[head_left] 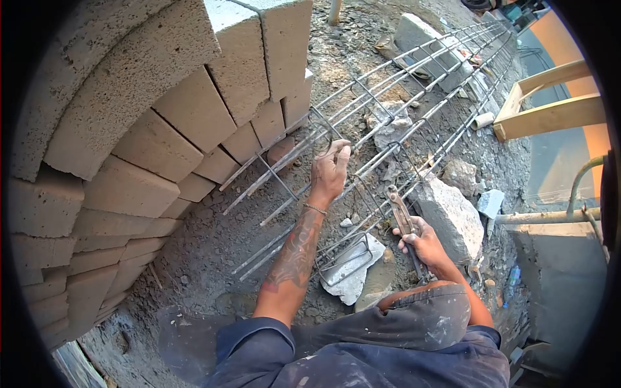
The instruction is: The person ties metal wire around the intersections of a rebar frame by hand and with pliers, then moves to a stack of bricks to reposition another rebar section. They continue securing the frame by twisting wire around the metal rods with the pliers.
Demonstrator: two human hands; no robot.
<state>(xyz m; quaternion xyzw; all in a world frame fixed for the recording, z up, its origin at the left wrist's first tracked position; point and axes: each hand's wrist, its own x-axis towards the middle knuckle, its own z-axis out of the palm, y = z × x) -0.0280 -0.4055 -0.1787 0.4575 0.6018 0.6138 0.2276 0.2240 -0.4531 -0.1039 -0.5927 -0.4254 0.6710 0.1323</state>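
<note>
My left hand (330, 169) is closed at the near part of a long rebar cage (394, 119), its fingers pressed together at a stirrup and a long bar. My right hand (419, 240) is wrapped round a pair of metal pliers (402, 216), whose head points up and away, just right of the cage's edge. Loose bent stirrups (343, 262) lie by a pale flat stone (354, 270) below the cage. The bar ends stick out to the left of my left forearm.
Stacked concrete blocks (145, 145) form a wall on the left. A large rock (449, 216) lies right of my right hand, with smaller rocks around. A wooden frame (550, 119), a pipe piece (482, 121) and a plastic bottle (514, 277) are on the right.
</note>
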